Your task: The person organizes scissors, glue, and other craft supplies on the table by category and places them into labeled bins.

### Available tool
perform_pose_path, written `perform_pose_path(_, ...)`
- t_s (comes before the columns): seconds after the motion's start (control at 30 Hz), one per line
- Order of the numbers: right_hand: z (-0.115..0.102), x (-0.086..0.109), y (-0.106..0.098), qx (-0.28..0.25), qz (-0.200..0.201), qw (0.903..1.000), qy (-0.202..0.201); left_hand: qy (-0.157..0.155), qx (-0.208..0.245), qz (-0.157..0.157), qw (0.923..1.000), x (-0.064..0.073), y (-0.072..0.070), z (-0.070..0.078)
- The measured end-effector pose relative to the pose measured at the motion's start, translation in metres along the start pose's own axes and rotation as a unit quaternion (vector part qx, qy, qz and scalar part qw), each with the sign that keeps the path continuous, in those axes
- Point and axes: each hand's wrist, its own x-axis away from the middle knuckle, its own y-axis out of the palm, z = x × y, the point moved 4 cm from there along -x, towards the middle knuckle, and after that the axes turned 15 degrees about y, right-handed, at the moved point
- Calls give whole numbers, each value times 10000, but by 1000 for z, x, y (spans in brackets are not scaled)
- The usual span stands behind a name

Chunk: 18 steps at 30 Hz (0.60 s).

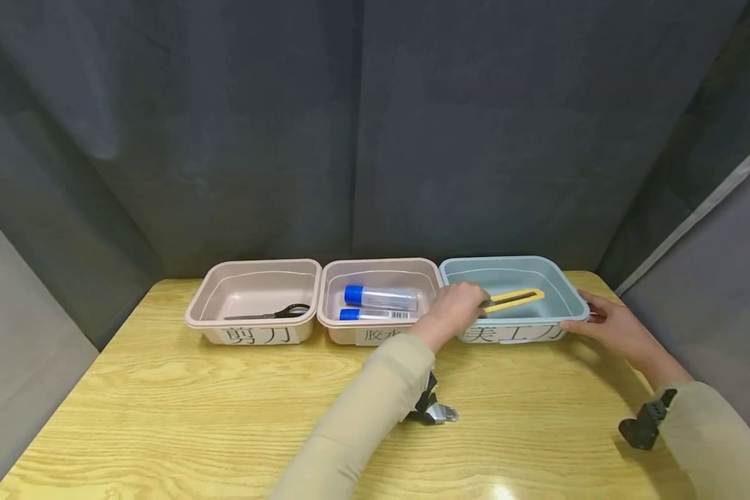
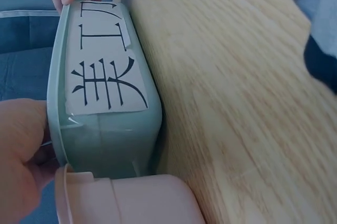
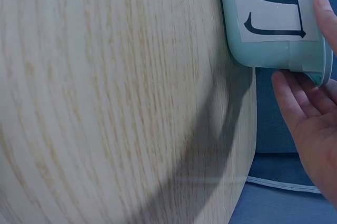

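A yellow utility knife [image 1: 517, 298] is inside the light blue bin [image 1: 503, 264], tilted slightly up to the right. My left hand [image 1: 455, 305] reaches over the bin's left side and grips the knife's left end; its fingertips are partly hidden. In the left wrist view, that hand [image 2: 21, 150] is beside the bin's near end, and the knife is out of sight. My right hand [image 1: 612, 330] holds the bin's right front corner. As the right wrist view shows, its thumb [image 3: 325, 16] lies at the rim and its fingers [image 3: 297, 95] curl beneath it.
A pink bin [image 1: 381, 264] with two blue-capped glue bottles [image 1: 387, 298] stands left of the blue one. Farther left, another pink bin [image 1: 262, 266] contains black-handled scissors [image 1: 281, 312]. Labels face the front. Dark curtains [image 1: 350, 139] hang behind the wooden table [image 1: 194, 403].
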Motion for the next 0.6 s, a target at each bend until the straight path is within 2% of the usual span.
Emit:
perform_pose_path(0.17, 0, 0, -1, 51, 47, 10000, 8, -150, 253, -156, 9994, -2, -1, -3)
perform_pose_path(0.47, -2, -1, 0, 216, 40, 9996, 163, -362, 310, -682, 9965, -8, -3, -5)
perform_pose_path(0.6, -1, -1, 0, 235, 35, 9995, 195, -375, 431, -695, 9959, -8, -3, -5)
